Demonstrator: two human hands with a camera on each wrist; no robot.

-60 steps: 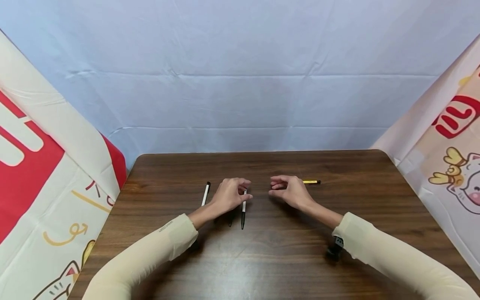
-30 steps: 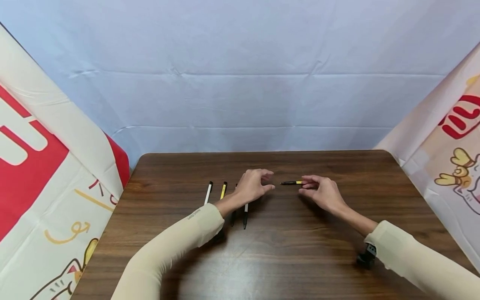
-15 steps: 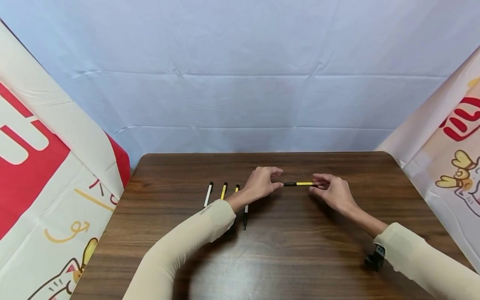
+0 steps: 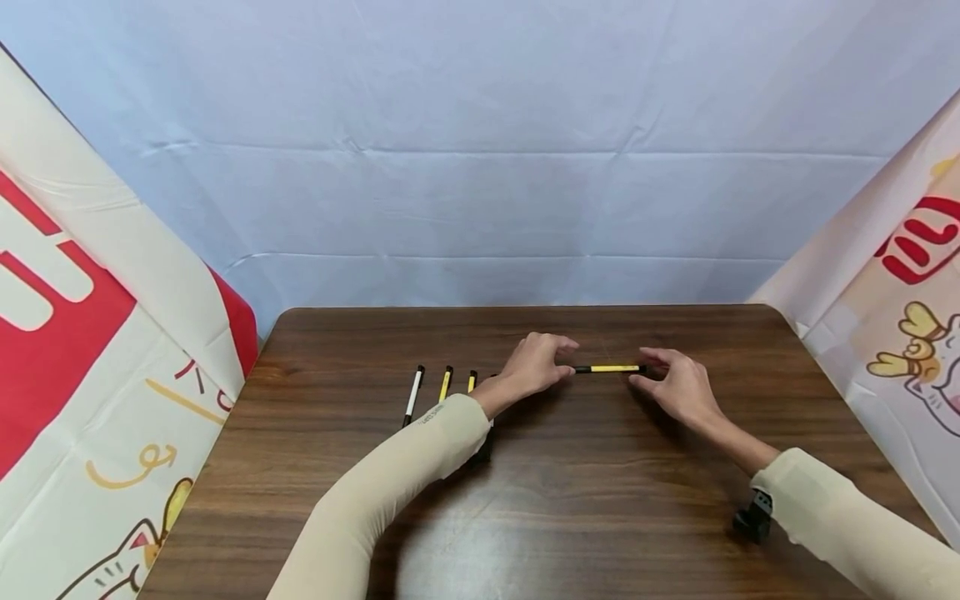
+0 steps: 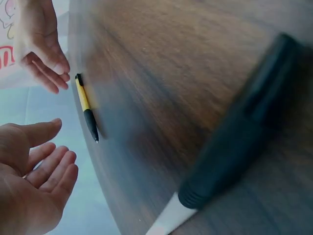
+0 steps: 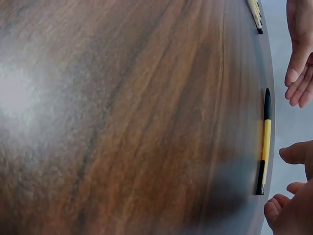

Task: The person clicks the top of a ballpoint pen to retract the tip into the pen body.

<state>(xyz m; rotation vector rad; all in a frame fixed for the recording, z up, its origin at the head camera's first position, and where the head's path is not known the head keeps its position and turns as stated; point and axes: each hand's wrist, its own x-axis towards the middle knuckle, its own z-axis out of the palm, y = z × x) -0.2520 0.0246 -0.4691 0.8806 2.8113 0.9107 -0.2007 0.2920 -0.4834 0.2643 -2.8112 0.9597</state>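
Observation:
A yellow pen (image 4: 613,368) with black ends lies crosswise on the table between my hands, its tip toward the left. My left hand (image 4: 534,364) hovers by the tip end, fingers loosely bent and holding nothing. At the clip end is my right hand (image 4: 678,385), thumb and fingers spread apart around that end without gripping it. Both wrist views show the pen resting on the wood, with gaps between it and the fingers. Left of my left hand stand in a row a white pen (image 4: 413,396), a yellow pen (image 4: 446,384) and another yellow pen (image 4: 472,381).
Another white pen (image 5: 168,215) with a black grip looms close in the left wrist view; my left forearm mostly hides it in the head view. The brown wooden table (image 4: 585,500) ends at a pale cloth backdrop (image 4: 480,200). Printed cloths hang at both sides.
Both hands have moved right over the table, the left from above the pen row to the lying pen's tip. The right hand has uncovered the yellow pen, which stays in place.

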